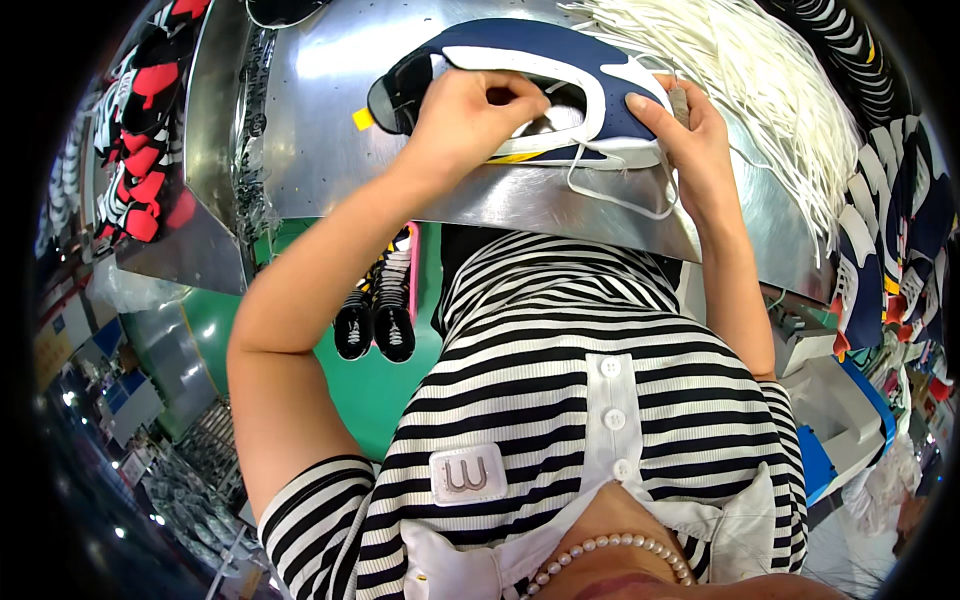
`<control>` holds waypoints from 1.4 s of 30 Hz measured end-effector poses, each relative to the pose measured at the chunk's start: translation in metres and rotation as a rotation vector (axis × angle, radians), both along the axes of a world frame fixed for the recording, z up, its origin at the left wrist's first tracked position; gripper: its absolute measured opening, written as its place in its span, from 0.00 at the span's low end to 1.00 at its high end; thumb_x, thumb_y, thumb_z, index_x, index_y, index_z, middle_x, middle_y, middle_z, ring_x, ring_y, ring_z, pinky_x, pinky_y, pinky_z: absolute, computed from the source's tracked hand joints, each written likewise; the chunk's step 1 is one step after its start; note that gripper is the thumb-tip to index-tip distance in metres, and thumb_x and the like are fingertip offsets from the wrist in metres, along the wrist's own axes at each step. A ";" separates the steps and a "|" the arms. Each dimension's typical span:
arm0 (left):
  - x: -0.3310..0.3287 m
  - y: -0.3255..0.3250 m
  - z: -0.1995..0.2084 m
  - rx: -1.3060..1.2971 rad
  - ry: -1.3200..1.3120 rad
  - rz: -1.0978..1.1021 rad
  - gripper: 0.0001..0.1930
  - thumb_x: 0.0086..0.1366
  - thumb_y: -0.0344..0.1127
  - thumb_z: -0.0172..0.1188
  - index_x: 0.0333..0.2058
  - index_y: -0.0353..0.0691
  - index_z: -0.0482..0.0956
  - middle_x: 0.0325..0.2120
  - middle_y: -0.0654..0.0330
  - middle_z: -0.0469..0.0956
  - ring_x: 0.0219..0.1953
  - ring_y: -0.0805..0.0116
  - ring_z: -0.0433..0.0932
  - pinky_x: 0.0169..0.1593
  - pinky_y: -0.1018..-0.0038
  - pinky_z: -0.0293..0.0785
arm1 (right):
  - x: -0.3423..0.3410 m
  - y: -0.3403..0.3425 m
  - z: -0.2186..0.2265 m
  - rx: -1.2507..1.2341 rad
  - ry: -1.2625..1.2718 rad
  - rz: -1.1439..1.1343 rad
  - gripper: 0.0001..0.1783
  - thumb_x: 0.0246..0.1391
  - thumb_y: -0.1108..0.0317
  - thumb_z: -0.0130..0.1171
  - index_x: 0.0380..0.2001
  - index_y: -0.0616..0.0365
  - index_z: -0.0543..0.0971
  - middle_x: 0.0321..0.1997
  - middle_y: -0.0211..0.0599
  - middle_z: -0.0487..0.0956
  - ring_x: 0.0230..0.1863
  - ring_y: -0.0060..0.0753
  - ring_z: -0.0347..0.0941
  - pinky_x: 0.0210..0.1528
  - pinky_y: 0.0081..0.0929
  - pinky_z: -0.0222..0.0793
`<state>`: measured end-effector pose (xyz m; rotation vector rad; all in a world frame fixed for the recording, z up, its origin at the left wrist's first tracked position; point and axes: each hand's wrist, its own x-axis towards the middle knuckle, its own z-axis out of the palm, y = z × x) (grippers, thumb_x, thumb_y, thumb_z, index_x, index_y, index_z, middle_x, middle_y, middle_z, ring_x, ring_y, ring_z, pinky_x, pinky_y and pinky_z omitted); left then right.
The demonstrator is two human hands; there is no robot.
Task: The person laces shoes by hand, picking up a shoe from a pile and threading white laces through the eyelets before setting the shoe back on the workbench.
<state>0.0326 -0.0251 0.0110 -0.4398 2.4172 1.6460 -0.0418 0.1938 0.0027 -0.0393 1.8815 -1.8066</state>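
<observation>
A navy, white and black shoe upper [540,42] lies on its side on the metal worktop, with a yellow tab at its black end. My left hand [465,115] reaches over its opening, thumb and forefinger pinched at a white shoelace [620,203]. The lace loops out below the opening and runs toward my right hand. At the other end of the upper, my right hand [697,140] is closed, its thumb against the navy side. A small grey-brown stick-like piece [680,104] shows between its fingers; its exact kind is unclear.
A large heap of white laces [740,80] covers the worktop [330,130] at the right. Red, black and white shoe parts [145,150] hang at the left. Navy and white uppers [875,240] are stacked at the right edge. Black laced shoes [378,325] are below the worktop.
</observation>
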 end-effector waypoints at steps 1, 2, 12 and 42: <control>0.003 0.002 -0.004 -0.217 0.218 -0.013 0.09 0.60 0.33 0.64 0.35 0.32 0.85 0.28 0.64 0.83 0.30 0.80 0.76 0.38 0.80 0.73 | 0.000 0.001 -0.001 -0.002 0.002 -0.011 0.25 0.52 0.65 0.68 0.49 0.67 0.73 0.41 0.39 0.80 0.37 0.24 0.78 0.40 0.19 0.74; 0.005 0.004 -0.005 -0.195 0.235 0.007 0.10 0.60 0.33 0.65 0.36 0.32 0.85 0.28 0.63 0.84 0.30 0.80 0.76 0.38 0.80 0.73 | 0.002 0.001 -0.004 -0.005 0.003 -0.022 0.25 0.52 0.64 0.68 0.49 0.67 0.73 0.40 0.40 0.80 0.36 0.24 0.78 0.40 0.19 0.74; 0.006 -0.011 0.011 -0.802 0.555 -0.130 0.07 0.59 0.32 0.65 0.36 0.38 0.85 0.29 0.58 0.83 0.33 0.61 0.77 0.41 0.69 0.72 | 0.003 0.005 -0.020 -0.184 0.045 -0.068 0.27 0.49 0.63 0.71 0.47 0.67 0.72 0.40 0.40 0.79 0.40 0.25 0.77 0.42 0.21 0.74; -0.024 0.024 0.038 -0.624 0.781 -0.150 0.08 0.54 0.30 0.69 0.33 0.38 0.82 0.43 0.60 0.81 0.42 0.63 0.75 0.45 0.71 0.71 | 0.004 -0.012 0.007 -0.329 0.071 0.126 0.09 0.56 0.67 0.65 0.38 0.61 0.81 0.25 0.22 0.73 0.27 0.14 0.67 0.32 0.15 0.64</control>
